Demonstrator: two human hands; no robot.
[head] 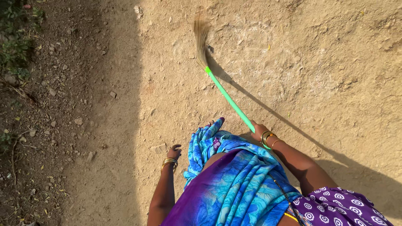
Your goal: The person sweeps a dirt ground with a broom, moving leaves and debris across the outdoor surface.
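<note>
Sunlit dirt ground (125, 125) shows faint sweep marks but loose stones remain; right hand (258, 130), fingers wrapped round a green-handled broom (228, 98), left hand (173, 151) loosely curled, empty.

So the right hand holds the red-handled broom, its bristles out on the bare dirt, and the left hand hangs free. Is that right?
Not quite: the handle is green, not red, as the head view shows. The right hand holds the green-handled broom, its bristles out on the bare dirt, and the left hand hangs free.
</note>
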